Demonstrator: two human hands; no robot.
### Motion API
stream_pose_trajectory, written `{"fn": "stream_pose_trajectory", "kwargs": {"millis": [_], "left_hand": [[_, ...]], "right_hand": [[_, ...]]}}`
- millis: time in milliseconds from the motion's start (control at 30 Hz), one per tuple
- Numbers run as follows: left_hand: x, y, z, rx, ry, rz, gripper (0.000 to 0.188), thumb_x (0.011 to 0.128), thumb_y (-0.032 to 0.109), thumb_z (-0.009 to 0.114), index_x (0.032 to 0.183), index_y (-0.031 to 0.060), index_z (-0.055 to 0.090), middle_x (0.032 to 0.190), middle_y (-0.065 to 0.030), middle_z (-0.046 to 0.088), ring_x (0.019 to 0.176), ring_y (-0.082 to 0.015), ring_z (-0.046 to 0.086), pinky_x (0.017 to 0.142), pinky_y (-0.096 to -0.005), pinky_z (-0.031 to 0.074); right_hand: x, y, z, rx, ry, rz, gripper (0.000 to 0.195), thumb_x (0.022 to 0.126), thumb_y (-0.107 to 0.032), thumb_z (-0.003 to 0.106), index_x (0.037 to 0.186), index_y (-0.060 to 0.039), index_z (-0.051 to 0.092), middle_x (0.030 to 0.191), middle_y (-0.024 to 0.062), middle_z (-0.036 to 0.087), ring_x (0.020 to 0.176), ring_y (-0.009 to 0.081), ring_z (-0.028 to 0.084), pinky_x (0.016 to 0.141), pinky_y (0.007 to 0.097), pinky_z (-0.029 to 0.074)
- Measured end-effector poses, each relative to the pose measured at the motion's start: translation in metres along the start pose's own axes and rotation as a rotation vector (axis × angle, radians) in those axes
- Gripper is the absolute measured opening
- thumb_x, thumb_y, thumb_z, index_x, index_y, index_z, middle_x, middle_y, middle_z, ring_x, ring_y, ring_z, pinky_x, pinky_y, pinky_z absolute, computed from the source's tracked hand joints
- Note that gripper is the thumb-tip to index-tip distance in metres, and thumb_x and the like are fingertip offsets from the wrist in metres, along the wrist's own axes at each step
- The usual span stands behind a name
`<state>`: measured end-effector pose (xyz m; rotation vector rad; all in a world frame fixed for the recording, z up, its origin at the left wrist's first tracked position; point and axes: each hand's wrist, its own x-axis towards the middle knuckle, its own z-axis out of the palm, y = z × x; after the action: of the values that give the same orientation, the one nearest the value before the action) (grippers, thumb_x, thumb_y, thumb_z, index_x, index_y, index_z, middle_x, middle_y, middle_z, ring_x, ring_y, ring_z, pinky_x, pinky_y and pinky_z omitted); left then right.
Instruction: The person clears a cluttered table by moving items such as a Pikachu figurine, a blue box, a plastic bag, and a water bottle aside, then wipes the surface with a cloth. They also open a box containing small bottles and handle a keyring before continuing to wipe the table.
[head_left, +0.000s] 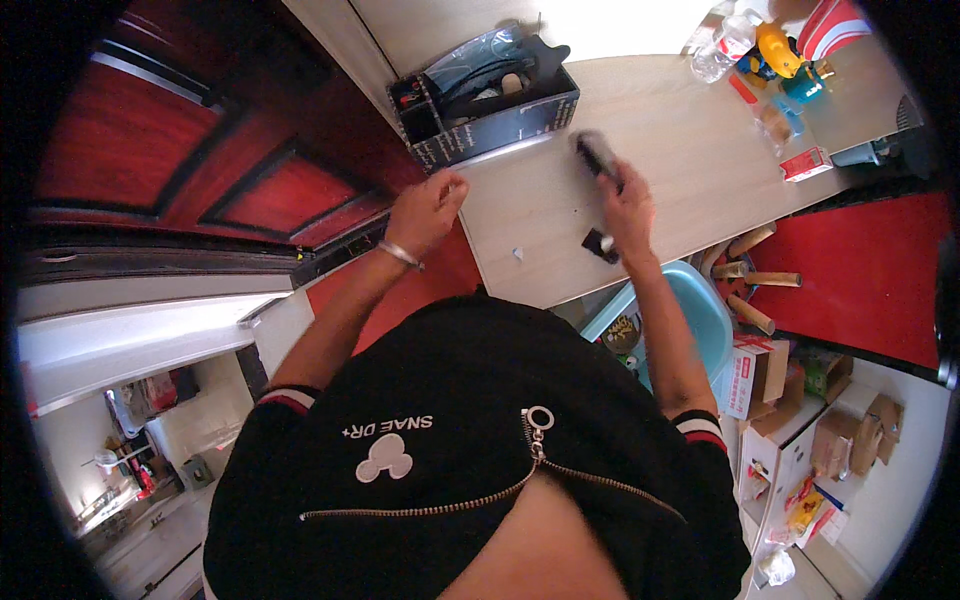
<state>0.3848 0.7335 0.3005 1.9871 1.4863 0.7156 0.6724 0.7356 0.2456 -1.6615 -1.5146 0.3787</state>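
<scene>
My right hand grips a dark, brush-like object by its near end, above the pale wooden tabletop. Motion blur hides its exact kind. My left hand, with a bracelet at the wrist, hovers off the table's left edge with its fingers curled in; nothing shows in it. Close to it stands a black box bearing writing, filled with dark items and clear plastic. Below my right hand lies a small flat black piece with something white on it. A small pale scrap rests farther left.
At the table's far right are a clear plastic bottle, a yellow toy and a small red-and-white box. A light-blue plastic basin sits below the front edge, near wooden stool legs. A red panelled door stands left.
</scene>
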Motion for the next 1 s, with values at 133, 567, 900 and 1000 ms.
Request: {"fn": "stream_pose_trajectory", "kwargs": {"millis": [133, 567, 900, 1000], "left_hand": [[-0.03, -0.051, 0.024, -0.445, 0.088, -0.323, 0.032, 0.094, 0.031, 0.041, 0.11, 0.0064, 0.052, 0.082, -0.0074, 0.059, 0.071, -0.0183, 0.058, 0.062, -0.0311, 0.046], [-0.049, -0.077, 0.07, -1.457, -0.074, -1.075, 0.039, 0.093, 0.023, 0.042, 0.127, 0.0074, 0.035, 0.126, -0.0164, 0.043, 0.11, -0.0335, 0.048, 0.09, -0.0491, 0.044], [-0.083, -0.062, 0.084, -1.36, -0.609, -1.303, 0.046, 0.096, 0.028, 0.031, 0.128, -0.0048, 0.03, 0.129, -0.0301, 0.037, 0.117, -0.0416, 0.043, 0.098, -0.0536, 0.035], [-0.087, -0.053, 0.075, -1.406, -0.711, -1.325, 0.05, 0.097, 0.031, 0.027, 0.131, -0.0052, 0.027, 0.129, -0.0324, 0.036, 0.119, -0.042, 0.04, 0.1, -0.0536, 0.032]], "right_hand": [[0.049, 0.02, 0.012, -0.13, 0.012, -0.117, 0.034, 0.075, -0.019, 0.062, 0.107, -0.0073, 0.059, 0.112, 0.0126, 0.058, 0.104, 0.0313, 0.052, 0.091, 0.0385, 0.04], [-0.034, 0.009, 0.013, 0.191, -0.281, -0.212, 0.035, 0.076, -0.014, 0.064, 0.109, -0.0071, 0.058, 0.11, 0.0133, 0.059, 0.104, 0.0269, 0.055, 0.088, 0.0361, 0.044], [0.018, 0.149, -0.092, -0.369, 0.033, 0.097, 0.037, 0.084, -0.026, 0.057, 0.115, -0.0067, 0.055, 0.117, 0.0141, 0.056, 0.109, 0.0287, 0.052, 0.091, 0.0345, 0.042], [-0.001, 0.106, -0.053, -0.283, -0.03, -0.101, 0.04, 0.081, -0.021, 0.061, 0.117, -0.0055, 0.053, 0.122, 0.0154, 0.052, 0.114, 0.0276, 0.049, 0.094, 0.0334, 0.039]]}}
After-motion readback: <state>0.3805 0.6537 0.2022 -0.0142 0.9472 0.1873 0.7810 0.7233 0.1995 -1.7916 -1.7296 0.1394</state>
